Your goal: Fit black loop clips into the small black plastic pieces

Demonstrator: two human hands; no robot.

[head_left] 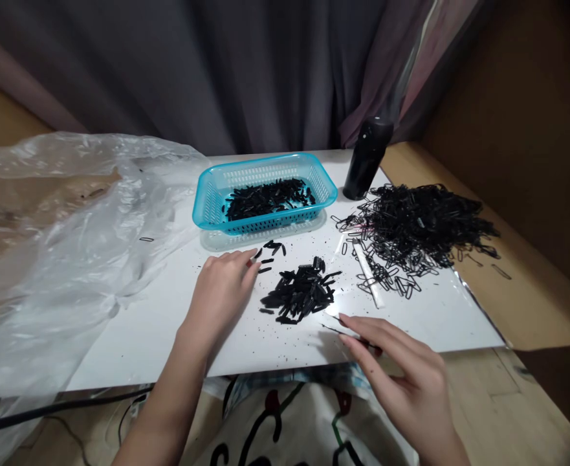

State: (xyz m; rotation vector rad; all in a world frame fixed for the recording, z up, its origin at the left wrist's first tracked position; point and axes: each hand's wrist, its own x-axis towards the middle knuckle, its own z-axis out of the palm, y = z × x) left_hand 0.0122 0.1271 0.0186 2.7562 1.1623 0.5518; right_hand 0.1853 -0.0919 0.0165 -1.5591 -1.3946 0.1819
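My left hand [221, 281] rests low over the white tabletop, thumb and forefinger bent together at a small black strip [259, 253]. Several more loose black strips [275, 246] lie just beyond those fingertips. In my right hand [404, 372] is a pair of dark tweezers [334, 329], pinched between thumb and fingers, their tips apart with nothing visible between them. The tips point at a heap of short black strips [301, 291] between my hands. Behind the heap, a blue plastic basket [265, 161] holds many similar black strips.
On the right lies a large tangle of black wire loops [420, 220], with a white strip [368, 275] beside it. A black bottle [368, 158] stands behind. Clear plastic sheeting [134, 259] covers the left side. Dark crumbs dot the white tabletop [143, 336].
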